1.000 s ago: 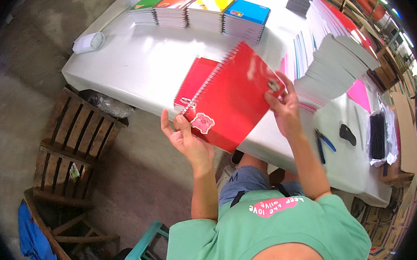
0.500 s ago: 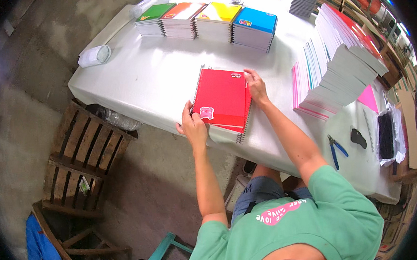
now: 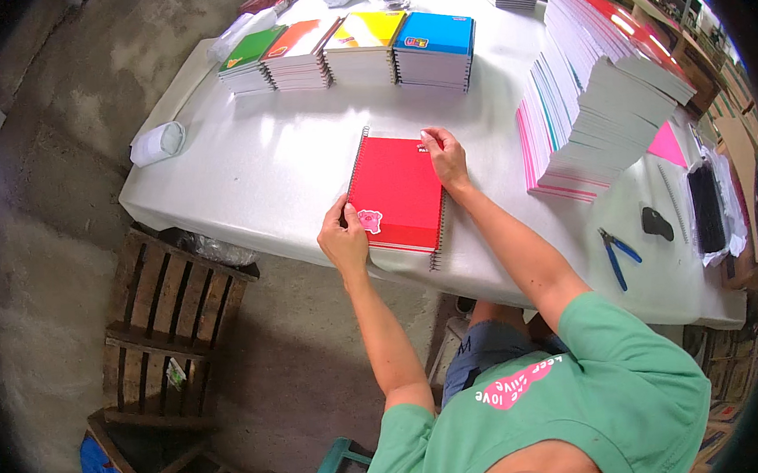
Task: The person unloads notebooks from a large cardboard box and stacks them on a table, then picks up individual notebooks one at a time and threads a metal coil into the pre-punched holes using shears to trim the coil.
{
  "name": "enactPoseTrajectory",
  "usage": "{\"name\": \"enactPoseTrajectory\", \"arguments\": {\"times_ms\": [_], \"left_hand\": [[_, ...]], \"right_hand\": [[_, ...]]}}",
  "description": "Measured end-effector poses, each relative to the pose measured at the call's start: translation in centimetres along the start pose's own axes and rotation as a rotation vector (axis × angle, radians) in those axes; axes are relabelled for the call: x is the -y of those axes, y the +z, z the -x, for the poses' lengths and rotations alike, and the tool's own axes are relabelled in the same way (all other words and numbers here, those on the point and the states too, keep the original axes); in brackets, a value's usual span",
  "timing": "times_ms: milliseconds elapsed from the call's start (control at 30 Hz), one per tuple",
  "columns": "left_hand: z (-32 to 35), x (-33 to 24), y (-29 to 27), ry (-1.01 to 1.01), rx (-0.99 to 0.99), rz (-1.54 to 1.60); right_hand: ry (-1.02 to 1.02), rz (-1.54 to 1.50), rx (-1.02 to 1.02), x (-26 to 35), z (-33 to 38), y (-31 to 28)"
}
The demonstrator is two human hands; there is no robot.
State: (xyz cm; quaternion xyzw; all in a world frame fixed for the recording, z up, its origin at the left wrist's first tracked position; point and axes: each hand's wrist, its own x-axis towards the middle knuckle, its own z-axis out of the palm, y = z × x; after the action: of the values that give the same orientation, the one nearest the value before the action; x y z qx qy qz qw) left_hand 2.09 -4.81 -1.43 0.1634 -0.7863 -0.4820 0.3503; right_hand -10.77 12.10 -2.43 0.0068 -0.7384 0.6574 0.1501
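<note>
A red spiral notebook (image 3: 397,182) with a pink animal sticker lies near the table's front edge. Wire coils show along both its left and right sides, so at least one more notebook seems to lie beneath it, turned the other way. My left hand (image 3: 344,239) grips the left edge near the lower corner, thumb on top beside the sticker. At the upper right corner my right hand (image 3: 446,157) is closed, with thumb and fingers pinching the notebook's edge and covering part of the print there.
Stacks of green (image 3: 252,50), orange (image 3: 299,42), yellow (image 3: 366,32) and blue notebooks (image 3: 435,35) stand farther back. A tall pile of paper blocks (image 3: 599,116) rises at right. Blue-handled cutters (image 3: 618,255) and a black object (image 3: 657,224) lie nearer. A white roll (image 3: 158,144) sits at left.
My right hand has moved up and inward onto the notebook's upper right corner. The top notebook now lies more squarely over what is below. The view has shifted slightly.
</note>
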Motion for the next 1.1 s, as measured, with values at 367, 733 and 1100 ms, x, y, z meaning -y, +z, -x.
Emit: {"name": "enactPoseTrajectory", "arguments": {"times_ms": [367, 733, 1100], "left_hand": [[-0.2, -0.7, 0.2, -0.13, -0.059, -0.019], [-0.7, 3.1, -1.3, -0.145, -0.161, 0.316], [4.8, -17.1, 3.5, 0.48, -0.014, 0.267]], "right_hand": [[-0.127, 0.106, -0.02, -1.0, 0.7, 0.3], [-0.637, 0.101, 0.137, 9.5, 4.2, -4.4], [0.02, 0.554, -0.247, 26.3, -7.9, -38.5]]}}
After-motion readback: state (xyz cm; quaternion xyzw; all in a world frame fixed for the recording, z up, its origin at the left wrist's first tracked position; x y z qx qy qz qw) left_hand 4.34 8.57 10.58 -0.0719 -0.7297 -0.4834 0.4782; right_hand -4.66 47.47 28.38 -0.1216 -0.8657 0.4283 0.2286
